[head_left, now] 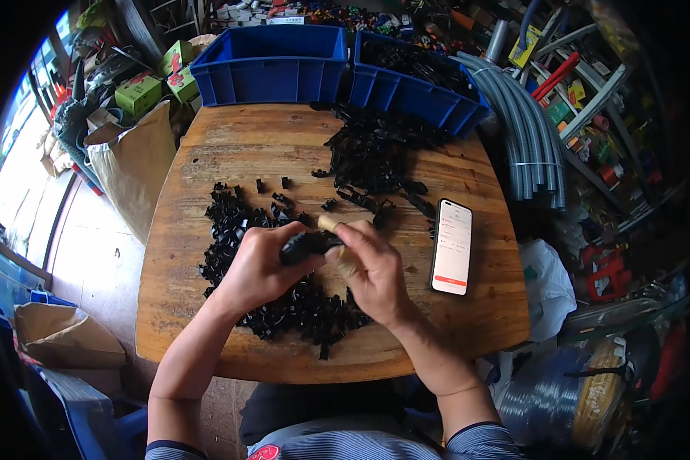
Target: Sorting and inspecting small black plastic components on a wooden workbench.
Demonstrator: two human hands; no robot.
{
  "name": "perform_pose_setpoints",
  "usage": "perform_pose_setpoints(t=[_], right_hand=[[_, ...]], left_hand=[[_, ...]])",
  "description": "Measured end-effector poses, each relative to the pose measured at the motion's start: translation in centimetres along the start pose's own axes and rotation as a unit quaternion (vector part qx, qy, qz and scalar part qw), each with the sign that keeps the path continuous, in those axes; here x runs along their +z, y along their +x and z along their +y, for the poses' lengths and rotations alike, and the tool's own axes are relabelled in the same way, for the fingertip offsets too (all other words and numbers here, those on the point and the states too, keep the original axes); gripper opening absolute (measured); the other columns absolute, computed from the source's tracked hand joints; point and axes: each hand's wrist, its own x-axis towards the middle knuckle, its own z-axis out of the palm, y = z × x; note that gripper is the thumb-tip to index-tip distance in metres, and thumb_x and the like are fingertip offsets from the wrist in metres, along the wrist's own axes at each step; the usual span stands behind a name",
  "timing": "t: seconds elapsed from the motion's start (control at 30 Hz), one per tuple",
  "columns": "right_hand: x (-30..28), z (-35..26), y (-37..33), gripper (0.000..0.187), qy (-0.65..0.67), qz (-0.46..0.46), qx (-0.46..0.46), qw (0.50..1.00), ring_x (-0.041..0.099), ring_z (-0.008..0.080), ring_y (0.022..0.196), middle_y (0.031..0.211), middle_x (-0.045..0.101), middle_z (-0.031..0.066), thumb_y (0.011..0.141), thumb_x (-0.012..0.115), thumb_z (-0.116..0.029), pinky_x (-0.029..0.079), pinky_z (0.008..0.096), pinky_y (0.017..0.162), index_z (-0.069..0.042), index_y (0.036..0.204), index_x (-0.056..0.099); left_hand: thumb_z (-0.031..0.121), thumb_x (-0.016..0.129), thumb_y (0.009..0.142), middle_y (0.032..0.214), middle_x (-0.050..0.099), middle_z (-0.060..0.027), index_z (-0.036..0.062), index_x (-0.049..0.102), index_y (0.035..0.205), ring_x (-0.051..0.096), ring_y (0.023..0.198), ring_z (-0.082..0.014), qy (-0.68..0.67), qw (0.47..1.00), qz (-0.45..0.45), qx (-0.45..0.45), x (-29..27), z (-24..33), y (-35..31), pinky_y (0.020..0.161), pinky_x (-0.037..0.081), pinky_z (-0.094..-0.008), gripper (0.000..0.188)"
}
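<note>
Above the middle of the wooden table (468, 322), my left hand (257, 264) is closed around a dark black piece (303, 247), perhaps a strip of black plastic parts; its exact kind does not show. My right hand (372, 272) meets it from the right, thumb and forefinger closed at the piece's end. Tan coverings (328, 224) wrap those fingertips. Under and around my hands spreads a heap of small black plastic clips (226, 230). Farther back lies a second pile of longer black plastic pieces (368, 153).
Two blue crates stand at the table's far edge: the left crate (268, 80) and the right crate (406, 96), which holds black pieces. A lit phone (452, 245) lies on the right. Grey corrugated hoses (521, 123) hang beyond, and a brown paper sack (134, 165) stands left.
</note>
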Motion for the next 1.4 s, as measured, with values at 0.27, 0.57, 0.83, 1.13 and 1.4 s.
perform_pose_setpoints(t=[0.27, 0.57, 0.83, 1.13, 1.4], right_hand=[[-1.0, 1.8, -0.1, 0.038, -0.178, -0.129, -0.147, 0.964, 0.055, 0.0233, 0.072, 0.083, 0.051, 0.0124, 0.074, 0.056, 0.005, 0.048, 0.0310, 0.061, 0.007, 0.112, 0.053], [-0.9, 1.9, -0.4, 0.030, -0.279, -0.159, -0.194, 0.927, 0.056, 0.0234, 0.071, 0.080, 0.051, 0.0129, 0.071, 0.057, 0.007, 0.049, 0.0304, 0.060, 0.010, 0.100, 0.055], [-1.2, 2.0, -0.3, 0.022, -0.270, -0.164, -0.171, 0.933, 0.057, 0.0198, 0.072, 0.075, 0.052, 0.0117, 0.074, 0.057, 0.002, 0.050, 0.0290, 0.058, 0.010, 0.095, 0.057], [-0.9, 0.7, -0.9, 0.016, -0.398, -0.215, -0.202, 0.868, 0.058, 0.0173, 0.075, 0.075, 0.054, 0.0100, 0.074, 0.058, -0.001, 0.051, 0.0280, 0.059, 0.008, 0.087, 0.059], [-1.9, 1.2, -0.5, 0.021, -0.290, -0.109, -0.101, 0.945, 0.057, 0.0186, 0.068, 0.076, 0.055, 0.0095, 0.073, 0.061, 0.001, 0.050, 0.0275, 0.059, 0.007, 0.093, 0.061]], left_hand=[[0.011, 0.067, 0.072, 0.057, 0.057, -0.0023, -0.0004, 0.061, 0.083, 0.054, 0.054, -0.0078, -0.045, 0.976, -0.134, -0.168, -1.2, 0.0, 0.7, 0.051, 0.043, -0.0257, 0.017], [0.017, 0.067, 0.071, 0.055, 0.057, -0.0076, -0.0014, 0.062, 0.083, 0.055, 0.051, -0.0122, -0.029, 0.957, -0.168, -0.233, -0.5, 0.2, 0.2, 0.051, 0.044, -0.0291, 0.023], [0.016, 0.067, 0.072, 0.056, 0.056, -0.0041, -0.0014, 0.061, 0.078, 0.053, 0.052, -0.0093, -0.032, 0.961, -0.155, -0.225, 0.2, 0.1, 0.2, 0.050, 0.042, -0.0264, 0.019], [0.018, 0.068, 0.070, 0.059, 0.057, -0.0013, -0.0043, 0.059, 0.077, 0.052, 0.053, -0.0122, 0.112, 0.978, -0.140, -0.103, 1.3, 0.3, -0.7, 0.052, 0.043, -0.0299, 0.026], [0.024, 0.069, 0.074, 0.057, 0.055, -0.0008, 0.0024, 0.061, 0.076, 0.051, 0.053, -0.0079, -0.161, 0.951, -0.066, -0.257, 0.8, -0.1, 0.6, 0.049, 0.040, -0.0236, 0.023]])
